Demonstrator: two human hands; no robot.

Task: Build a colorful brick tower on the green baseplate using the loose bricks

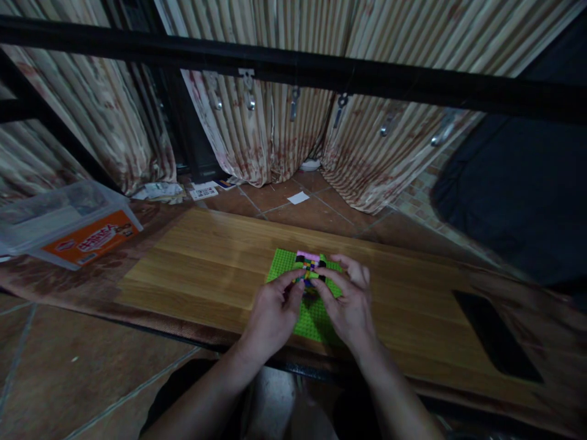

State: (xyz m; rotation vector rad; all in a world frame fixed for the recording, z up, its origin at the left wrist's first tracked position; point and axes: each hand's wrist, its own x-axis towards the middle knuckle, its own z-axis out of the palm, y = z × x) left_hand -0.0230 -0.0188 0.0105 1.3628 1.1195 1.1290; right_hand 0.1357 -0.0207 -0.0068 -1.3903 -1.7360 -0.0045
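Observation:
A small multicoloured build of toy bricks (310,259), pink on its far side with black corners, is above or on a bright green studded baseplate (316,322). Whether it touches the plate is hidden by the fingers. My left hand (276,307) pinches the build's left near side between thumb and fingers. From the right, my right hand (351,300) grips its other side with thumb and index finger, the remaining fingers curled above. Both thumbs come close together at the near edge, covering part of the bricks.
The baseplate lies on a wooden board (202,263) on a cloth-covered table. A black flat slab (498,336), phone-like in shape, lies at right. At far left stands a clear plastic box (68,223) with an orange label. A dark bar (293,59) crosses before striped curtains.

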